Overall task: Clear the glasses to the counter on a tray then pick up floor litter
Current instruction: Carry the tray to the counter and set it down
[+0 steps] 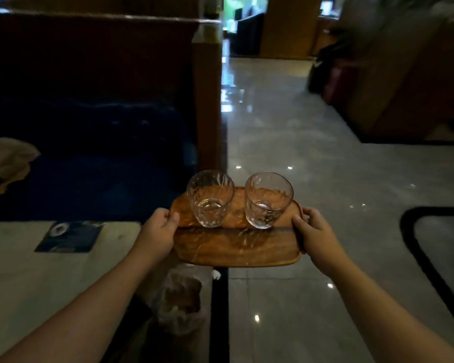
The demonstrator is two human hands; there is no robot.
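A wooden tray (233,247) is held level in the air in front of me. My left hand (160,226) grips its left rim and my right hand (312,231) grips its right handle. Two clear ribbed glasses stand upright on the tray's far half: one on the left (210,199) and one on the right (268,200). Below the tray, on the floor beside the table, lies a crumpled clear plastic bag (181,302) with something brown inside it.
A pale marble table (32,279) with a blue card (71,237) on it is at my lower left. Behind it stands a dark blue booth seat (89,142) with a wooden end panel (207,100). Glossy tiled floor (299,153) stretches ahead. Wooden furniture (404,95) lines the right.
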